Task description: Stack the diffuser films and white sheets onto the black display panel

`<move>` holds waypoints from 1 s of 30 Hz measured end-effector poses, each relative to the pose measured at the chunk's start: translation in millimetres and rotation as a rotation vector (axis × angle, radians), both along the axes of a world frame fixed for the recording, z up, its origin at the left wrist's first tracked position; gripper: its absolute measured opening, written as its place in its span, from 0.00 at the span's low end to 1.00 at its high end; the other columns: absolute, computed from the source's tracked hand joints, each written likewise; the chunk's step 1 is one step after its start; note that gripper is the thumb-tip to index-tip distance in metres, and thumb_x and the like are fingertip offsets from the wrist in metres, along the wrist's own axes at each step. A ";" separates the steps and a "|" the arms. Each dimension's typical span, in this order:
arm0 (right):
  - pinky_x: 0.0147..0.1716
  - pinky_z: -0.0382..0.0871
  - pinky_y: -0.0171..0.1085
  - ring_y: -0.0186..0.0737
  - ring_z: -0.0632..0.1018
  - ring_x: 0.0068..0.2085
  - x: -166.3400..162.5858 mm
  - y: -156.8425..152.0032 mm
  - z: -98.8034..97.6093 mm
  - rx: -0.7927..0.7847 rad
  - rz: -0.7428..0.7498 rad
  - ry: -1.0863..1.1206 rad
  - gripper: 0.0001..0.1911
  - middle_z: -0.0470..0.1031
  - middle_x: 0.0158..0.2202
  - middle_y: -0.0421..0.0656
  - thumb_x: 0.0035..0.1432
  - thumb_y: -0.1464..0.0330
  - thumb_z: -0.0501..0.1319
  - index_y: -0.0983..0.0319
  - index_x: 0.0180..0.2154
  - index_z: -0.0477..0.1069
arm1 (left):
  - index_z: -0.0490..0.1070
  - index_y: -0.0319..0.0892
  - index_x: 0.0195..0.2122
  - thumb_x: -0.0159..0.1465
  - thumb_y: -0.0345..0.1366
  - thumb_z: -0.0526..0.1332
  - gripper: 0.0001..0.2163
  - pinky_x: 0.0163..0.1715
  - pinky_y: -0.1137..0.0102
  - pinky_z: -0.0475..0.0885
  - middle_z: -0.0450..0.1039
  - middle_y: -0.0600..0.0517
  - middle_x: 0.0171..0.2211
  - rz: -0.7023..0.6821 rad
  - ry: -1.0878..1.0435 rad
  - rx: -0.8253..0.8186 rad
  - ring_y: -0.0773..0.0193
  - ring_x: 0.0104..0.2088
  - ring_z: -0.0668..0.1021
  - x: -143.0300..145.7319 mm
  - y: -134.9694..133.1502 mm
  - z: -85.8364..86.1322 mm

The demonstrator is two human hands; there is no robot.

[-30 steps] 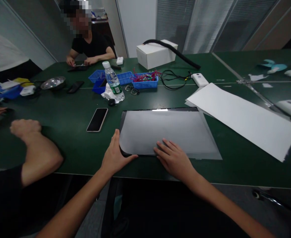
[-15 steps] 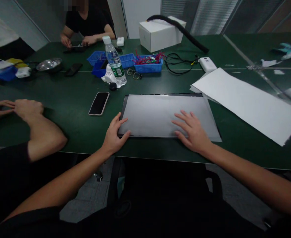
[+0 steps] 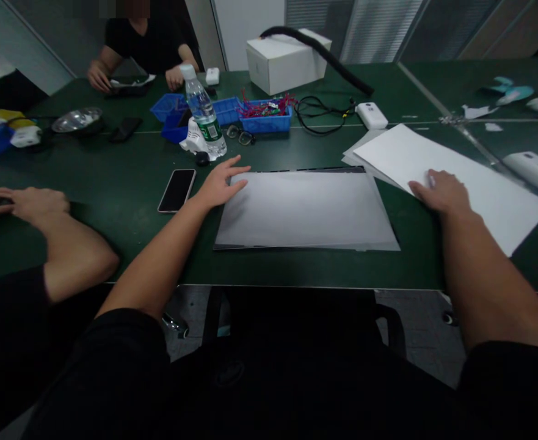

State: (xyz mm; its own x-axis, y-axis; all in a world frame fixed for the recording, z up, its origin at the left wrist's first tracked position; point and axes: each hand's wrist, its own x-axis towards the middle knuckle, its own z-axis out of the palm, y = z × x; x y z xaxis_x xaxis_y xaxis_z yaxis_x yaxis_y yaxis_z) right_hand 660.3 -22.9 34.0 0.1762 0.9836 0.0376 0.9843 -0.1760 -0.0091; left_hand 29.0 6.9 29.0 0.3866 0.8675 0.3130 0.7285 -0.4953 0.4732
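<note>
A flat dark panel covered by a grey translucent sheet [image 3: 305, 211] lies on the green table [image 3: 296, 266] in front of me. My left hand [image 3: 220, 181] rests open on the sheet's far left corner, fingers stretched out. My right hand [image 3: 440, 192] lies on the near end of a large white paper sheet [image 3: 461, 180] to the right of the panel, fingers curled down onto the paper. A black phone [image 3: 177, 190] lies just left of my left hand.
A water bottle [image 3: 202, 113], blue trays [image 3: 264, 119], glasses [image 3: 241, 135], a black cable [image 3: 319, 113], a white box [image 3: 287, 61] and white devices [image 3: 372, 115] sit further back. Another person's arms [image 3: 53, 226] rest at the left; a third person sits across the table.
My left hand slid from the panel's near left corner to its far left corner. My right hand left the grey sheet and moved right onto the white paper.
</note>
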 end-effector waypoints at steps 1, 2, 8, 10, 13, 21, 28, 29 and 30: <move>0.55 0.57 0.49 0.54 0.67 0.64 5.8 0.1 -2.3 -0.036 -0.005 -0.006 0.44 0.64 0.62 0.75 0.80 0.43 0.50 0.79 0.67 0.67 | 0.78 0.45 0.65 0.69 0.52 0.62 0.27 0.73 0.42 0.59 0.63 0.44 0.77 0.012 0.000 -0.026 0.43 0.75 0.67 -1.9 5.0 -6.0; 0.55 0.57 0.48 0.53 0.67 0.63 10.6 -0.2 -4.2 -0.065 -0.005 -0.015 0.43 0.65 0.62 0.73 0.79 0.42 0.51 0.77 0.67 0.68 | 0.79 0.45 0.64 0.69 0.52 0.62 0.27 0.74 0.40 0.58 0.63 0.44 0.77 0.036 0.006 -0.053 0.41 0.76 0.65 -4.1 7.7 -12.4; 0.57 0.57 0.54 0.63 0.62 0.67 22.5 -6.2 -10.9 -0.143 -0.004 -0.062 0.49 0.57 0.69 0.74 0.74 0.36 0.53 0.71 0.73 0.62 | 0.86 0.48 0.54 0.66 0.54 0.65 0.23 0.76 0.39 0.56 0.68 0.45 0.74 0.043 -0.005 -0.107 0.39 0.76 0.66 -18.7 3.6 -34.2; 0.57 0.58 0.55 0.66 0.59 0.69 20.7 -6.4 -10.8 -0.150 0.012 -0.068 0.48 0.54 0.71 0.74 0.74 0.37 0.54 0.70 0.74 0.61 | 0.85 0.46 0.55 0.66 0.54 0.65 0.24 0.75 0.41 0.58 0.69 0.44 0.73 0.038 -0.010 -0.109 0.40 0.75 0.66 -21.9 2.6 -34.0; 0.56 0.63 0.48 0.56 0.67 0.66 14.9 -4.1 -7.1 -0.160 0.058 -0.066 0.37 0.61 0.70 0.65 0.78 0.45 0.56 0.66 0.73 0.65 | 0.84 0.44 0.57 0.65 0.52 0.65 0.25 0.75 0.41 0.59 0.69 0.41 0.73 0.041 -0.002 -0.106 0.39 0.75 0.67 -24.8 3.4 -33.7; 0.39 0.61 0.40 0.40 0.74 0.36 -2.1 -10.8 20.7 -0.035 -0.075 -0.181 0.20 0.79 0.44 0.55 0.79 0.60 0.57 0.65 0.56 0.81 | 0.75 0.46 0.69 0.63 0.44 0.63 0.31 0.74 0.36 0.57 0.62 0.42 0.77 0.049 0.049 -0.136 0.35 0.78 0.61 -28.4 5.5 -40.9; 0.35 0.55 0.43 0.50 0.79 0.38 -55.2 -53.5 39.9 0.246 -0.044 -0.227 0.23 0.80 0.43 0.62 0.79 0.61 0.52 0.65 0.60 0.80 | 0.73 0.46 0.70 0.68 0.47 0.60 0.30 0.75 0.35 0.51 0.59 0.43 0.78 0.075 0.084 -0.141 0.33 0.78 0.58 -23.2 6.2 -42.4; 0.35 0.59 0.43 0.51 0.81 0.42 -69.3 -64.8 38.1 0.282 0.021 -0.208 0.24 0.80 0.48 0.60 0.80 0.60 0.51 0.63 0.63 0.79 | 0.74 0.47 0.70 0.68 0.48 0.60 0.30 0.75 0.34 0.51 0.59 0.44 0.78 0.079 0.088 -0.144 0.33 0.78 0.58 -22.5 6.3 -42.5; 0.37 0.64 0.43 0.52 0.82 0.48 -84.9 -76.8 34.6 0.319 0.090 -0.179 0.24 0.79 0.55 0.57 0.80 0.60 0.51 0.61 0.65 0.77 | 0.74 0.47 0.70 0.68 0.48 0.60 0.30 0.75 0.33 0.51 0.59 0.44 0.78 0.083 0.089 -0.146 0.33 0.78 0.58 -22.0 6.4 -42.6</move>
